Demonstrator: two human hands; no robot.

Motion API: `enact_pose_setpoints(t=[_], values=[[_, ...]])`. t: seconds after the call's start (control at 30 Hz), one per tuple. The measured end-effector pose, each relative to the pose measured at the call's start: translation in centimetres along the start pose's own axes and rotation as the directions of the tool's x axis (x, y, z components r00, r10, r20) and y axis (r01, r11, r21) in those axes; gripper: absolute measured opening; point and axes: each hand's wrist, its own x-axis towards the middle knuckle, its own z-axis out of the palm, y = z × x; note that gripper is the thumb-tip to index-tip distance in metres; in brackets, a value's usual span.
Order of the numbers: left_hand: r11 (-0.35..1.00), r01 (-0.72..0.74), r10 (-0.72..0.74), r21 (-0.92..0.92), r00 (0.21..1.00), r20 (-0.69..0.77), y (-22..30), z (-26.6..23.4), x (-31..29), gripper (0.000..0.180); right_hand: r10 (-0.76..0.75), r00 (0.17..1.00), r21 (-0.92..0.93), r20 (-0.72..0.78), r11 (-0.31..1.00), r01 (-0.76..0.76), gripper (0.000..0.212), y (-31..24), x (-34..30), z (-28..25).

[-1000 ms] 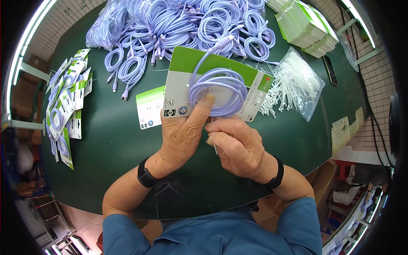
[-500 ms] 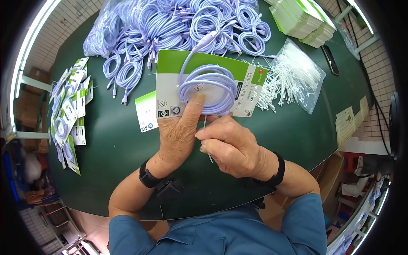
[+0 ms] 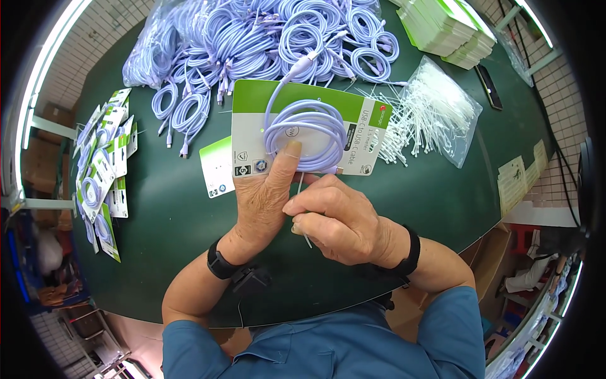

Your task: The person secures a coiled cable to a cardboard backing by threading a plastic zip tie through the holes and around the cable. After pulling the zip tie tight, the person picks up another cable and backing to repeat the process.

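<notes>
A green and white packaging card (image 3: 252, 132) is gripped at its lower left by my left hand (image 3: 268, 196), the thumb on top pressing down. On the card rests a coiled lilac cable (image 3: 336, 139), one plug end sticking up past the card's top edge. My right hand (image 3: 341, 218) is closed, pinching a thin white cable tie (image 3: 300, 183) between thumb and forefinger just below the coil. The tie's tail pokes out under the fingers. Where the tie meets the coil is hidden by my left hand and the card's edge.
A heap of coiled lilac cables (image 3: 252, 50) lies at the back, partly in clear plastic. Carded cables (image 3: 104, 170) overlap at left. A bag of white cable ties (image 3: 442, 107), stacked cards (image 3: 448, 31) and a phone (image 3: 488, 87) are at right. Another card (image 3: 216, 167) lies behind my left hand.
My right hand has shifted slightly left and down along the cable tie. The card and coil have tilted and dropped a little in the view.
</notes>
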Motion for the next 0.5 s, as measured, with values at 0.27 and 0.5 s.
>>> enact_pose_setpoints(t=[0.27, 0.5], values=[[0.998, -0.026, 0.028, 0.053, 0.999, -0.031, -1.7, -1.4, 0.4, 0.035, 0.063, 0.998, -0.098, 0.018, 0.993, -0.061, 0.035, 0.5, 0.1, -0.1], [0.992, -0.11, 0.115, 0.064, 0.991, -0.07, -2.5, -0.6, -0.1, 0.029, 0.254, 0.934, -0.049, -0.25, 0.96, -0.274, 0.028, 0.6, 0.8, -1.2]])
